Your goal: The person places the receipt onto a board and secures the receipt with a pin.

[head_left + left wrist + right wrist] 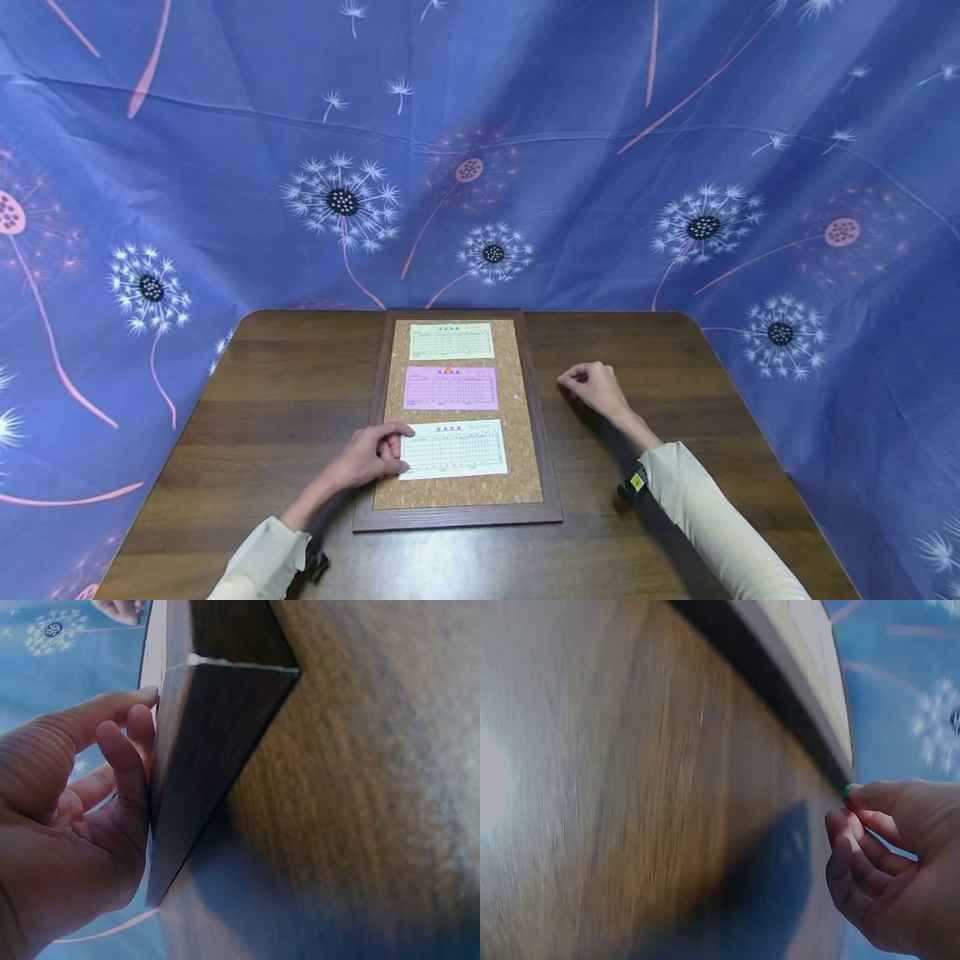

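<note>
Pinning the white form (453, 450) is best done while it is pressed flat at the cork board's (525, 400) near end by the left hand's (372, 454) relaxed fingers, the green pushpin (846, 791) being pinched in the right hand (592, 387) beside the board.

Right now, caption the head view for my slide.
Left hand presses white form onto cork board; right hand pinches small green item.
</note>
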`<action>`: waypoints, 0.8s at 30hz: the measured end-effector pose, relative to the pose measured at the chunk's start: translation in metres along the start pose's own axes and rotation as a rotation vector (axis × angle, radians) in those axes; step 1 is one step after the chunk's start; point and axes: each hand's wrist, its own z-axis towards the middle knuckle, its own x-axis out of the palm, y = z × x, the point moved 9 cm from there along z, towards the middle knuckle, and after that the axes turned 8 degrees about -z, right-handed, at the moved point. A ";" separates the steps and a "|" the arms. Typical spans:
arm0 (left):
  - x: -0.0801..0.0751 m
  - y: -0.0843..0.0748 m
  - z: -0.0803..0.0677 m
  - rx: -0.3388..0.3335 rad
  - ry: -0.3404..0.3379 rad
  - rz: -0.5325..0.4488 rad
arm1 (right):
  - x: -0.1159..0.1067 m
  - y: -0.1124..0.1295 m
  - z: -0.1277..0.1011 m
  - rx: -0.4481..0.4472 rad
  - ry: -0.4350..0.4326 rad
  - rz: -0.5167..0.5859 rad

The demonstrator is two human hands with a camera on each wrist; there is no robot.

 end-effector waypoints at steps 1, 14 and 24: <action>-0.001 0.000 0.000 -0.001 -0.001 -0.001 | 0.001 0.009 0.000 -0.027 0.000 0.013; 0.000 0.001 0.000 0.004 0.007 -0.016 | 0.022 0.102 -0.013 -0.239 0.030 0.139; 0.000 0.002 0.001 -0.013 0.005 -0.015 | 0.077 0.159 -0.034 -0.352 0.312 0.223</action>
